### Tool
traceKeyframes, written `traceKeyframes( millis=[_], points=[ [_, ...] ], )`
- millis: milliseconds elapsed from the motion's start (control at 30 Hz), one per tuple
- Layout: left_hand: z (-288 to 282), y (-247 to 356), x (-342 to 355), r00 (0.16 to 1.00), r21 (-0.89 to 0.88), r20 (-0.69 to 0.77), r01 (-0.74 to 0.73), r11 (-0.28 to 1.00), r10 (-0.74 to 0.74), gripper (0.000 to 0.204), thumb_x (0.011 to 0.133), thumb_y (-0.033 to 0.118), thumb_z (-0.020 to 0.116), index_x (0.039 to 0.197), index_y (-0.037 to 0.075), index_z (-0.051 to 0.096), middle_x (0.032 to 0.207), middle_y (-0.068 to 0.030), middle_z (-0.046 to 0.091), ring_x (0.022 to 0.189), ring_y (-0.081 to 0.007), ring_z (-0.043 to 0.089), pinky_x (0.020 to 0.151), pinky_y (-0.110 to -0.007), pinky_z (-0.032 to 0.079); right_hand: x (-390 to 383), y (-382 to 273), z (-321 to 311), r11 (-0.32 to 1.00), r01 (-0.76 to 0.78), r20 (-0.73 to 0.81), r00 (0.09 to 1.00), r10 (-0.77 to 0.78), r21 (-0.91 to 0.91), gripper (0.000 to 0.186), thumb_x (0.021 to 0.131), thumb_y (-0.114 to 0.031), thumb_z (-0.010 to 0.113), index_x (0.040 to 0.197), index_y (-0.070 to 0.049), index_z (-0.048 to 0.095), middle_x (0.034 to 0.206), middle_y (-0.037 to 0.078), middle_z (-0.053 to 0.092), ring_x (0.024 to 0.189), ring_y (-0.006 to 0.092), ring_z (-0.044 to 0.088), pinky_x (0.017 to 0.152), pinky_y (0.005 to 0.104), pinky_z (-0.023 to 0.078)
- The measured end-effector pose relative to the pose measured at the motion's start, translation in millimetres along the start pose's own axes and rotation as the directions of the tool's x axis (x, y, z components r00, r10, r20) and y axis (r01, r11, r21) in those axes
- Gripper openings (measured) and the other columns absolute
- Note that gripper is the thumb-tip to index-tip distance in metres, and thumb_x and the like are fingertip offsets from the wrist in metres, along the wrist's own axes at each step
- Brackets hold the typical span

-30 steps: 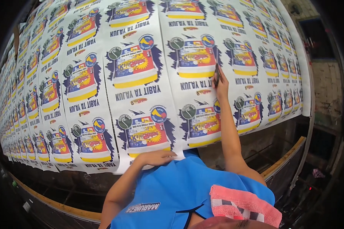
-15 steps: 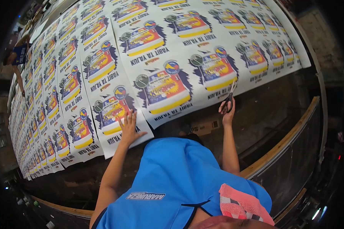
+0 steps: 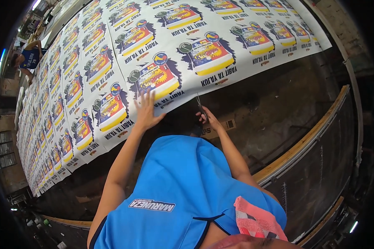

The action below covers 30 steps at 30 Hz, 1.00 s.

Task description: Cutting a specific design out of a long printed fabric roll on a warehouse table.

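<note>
A wide white printed sheet (image 3: 232,78), covered in repeated colourful designs with dark jagged borders and yellow bands, spreads over the table before me. My left hand (image 3: 147,111) rests palm down near its close edge, fingers spread, pressing beside the lower part of one design. In my right hand (image 3: 210,119) is a pair of scissors (image 3: 200,104), with fingers through the dark handles. The blades point away from me and their tips meet the sheet's near edge, right of my left hand. How far apart the blades stand is hard to make out.
Seams divide the sheet into strips toward the left. Beyond its far left side leans another person (image 3: 29,58) in a dark blue sleeveless top. Below the near edge lies a dark surface with a cardboard piece (image 3: 214,130). A wood-topped rail (image 3: 307,139) curves along the right.
My right hand has brought the scissors leftward to the sheet's edge. My left hand has shifted onto the strip right of the seam. The view has moved, and the other person's arm is raised.
</note>
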State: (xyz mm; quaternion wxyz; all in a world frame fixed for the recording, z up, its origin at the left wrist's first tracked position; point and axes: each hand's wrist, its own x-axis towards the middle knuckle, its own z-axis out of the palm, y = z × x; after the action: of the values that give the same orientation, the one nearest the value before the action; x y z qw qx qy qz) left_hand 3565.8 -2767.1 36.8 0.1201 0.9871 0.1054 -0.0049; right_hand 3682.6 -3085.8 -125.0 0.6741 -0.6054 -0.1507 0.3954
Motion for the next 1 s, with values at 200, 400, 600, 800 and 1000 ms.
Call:
traceKeyframes(
  millis=[200,400,600,800,1000],
  points=[
    [1,75,48,0.982,0.045,0.0,-0.186,0.982,0.186,0.122,0.067,0.058,0.079,0.158,0.01,0.013,0.165,-0.0145,0.008,0.152,-0.0398,0.002,0.111,-0.075,0.005,-11,-74,7,0.994,0.112,0.112,0.987,-0.111,-0.008,0.071,0.093,-0.043,0.065,0.15,-0.011,0.039,0.101,0.007,0.065,0.074,0.0106,0.059,0.061,0.0221,0.044],
    [3,103,63,0.972,0.135,0.026,-0.233,0.963,0.232,0.102,0.071,0.014,0.074,0.155,0.004,0.018,0.164,-0.0152,0.013,0.151,-0.038,0.013,0.112,-0.074,0.01,-42,-123,19,0.991,0.06,0.058,0.996,-0.067,0.12,0.054,0.098,-0.018,0.061,0.147,-0.006,0.043,0.087,0.007,0.064,0.06,0.0094,0.055,0.053,0.0221,0.044],
    [28,102,51,0.959,0.063,0.07,-0.278,0.958,0.274,0.074,0.082,-0.002,0.05,0.152,-0.001,0.026,0.16,-0.0182,0.025,0.149,-0.0351,0.024,0.115,-0.067,0.017,-53,-125,13,0.988,0.014,0.0,1.0,-0.015,0.152,0.052,0.097,-0.009,0.06,0.148,-0.01,0.046,0.082,0.005,0.062,0.058,0.007,0.051,0.049,0.0214,0.043],
    [36,103,47,0.953,-0.03,0.113,-0.28,0.959,0.282,0.073,0.082,-0.004,0.048,0.152,-0.003,0.025,0.16,-0.0198,0.025,0.147,-0.0375,0.027,0.114,-0.064,0.024,-34,-134,17,0.984,-0.094,-0.022,0.995,0.099,0.153,0.049,0.099,-0.013,0.059,0.147,-0.014,0.047,0.079,0.003,0.06,0.054,0.0058,0.05,0.047,0.0198,0.039],
    [32,96,56,0.951,-0.121,0.131,-0.265,0.957,0.28,0.076,0.081,-0.005,0.049,0.152,-0.003,0.023,0.16,-0.0205,0.024,0.146,-0.0387,0.027,0.113,-0.062,0.027,4,-120,20,0.988,-0.071,-0.036,0.996,0.076,0.134,0.047,0.101,-0.013,0.054,0.148,-0.016,0.047,0.077,0.001,0.056,0.055,0.0063,0.049,0.048,0.0189,0.038]
  ],
)
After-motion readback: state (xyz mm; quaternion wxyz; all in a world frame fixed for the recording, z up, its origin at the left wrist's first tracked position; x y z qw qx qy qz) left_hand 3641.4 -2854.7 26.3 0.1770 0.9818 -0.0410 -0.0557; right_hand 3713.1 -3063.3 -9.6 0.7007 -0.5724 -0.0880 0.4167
